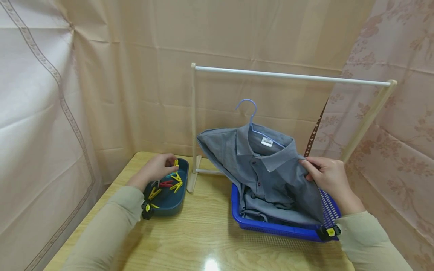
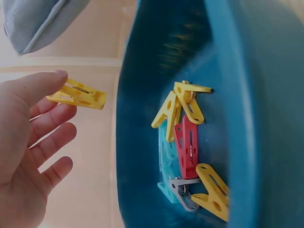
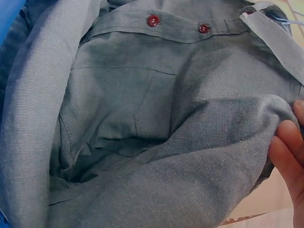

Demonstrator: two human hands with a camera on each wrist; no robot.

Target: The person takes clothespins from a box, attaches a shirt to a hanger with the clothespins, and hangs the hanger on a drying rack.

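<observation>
Between thumb and index finger my left hand (image 1: 159,166) pinches a yellow clothespin (image 2: 80,93), above the dark teal bin (image 1: 172,210). Inside that bin lie several clothespins: yellow ones, a red one (image 2: 186,147), a grey one (image 2: 184,194) and turquoise ones (image 2: 167,152). On the right, my right hand (image 1: 327,175) grips the shoulder of a grey button-up shirt (image 1: 251,165). A blue hanger (image 1: 254,107) sits inside the shirt, its hook rising above the collar. The shirt's lower part rests bunched in a blue basket (image 1: 281,230).
A drying rack with a white top bar (image 1: 291,75) and wooden posts (image 1: 194,113) stands behind the shirt. Bin, basket and rack share a wooden table (image 1: 207,229). Beige curtains (image 1: 135,75) hang around the back and sides.
</observation>
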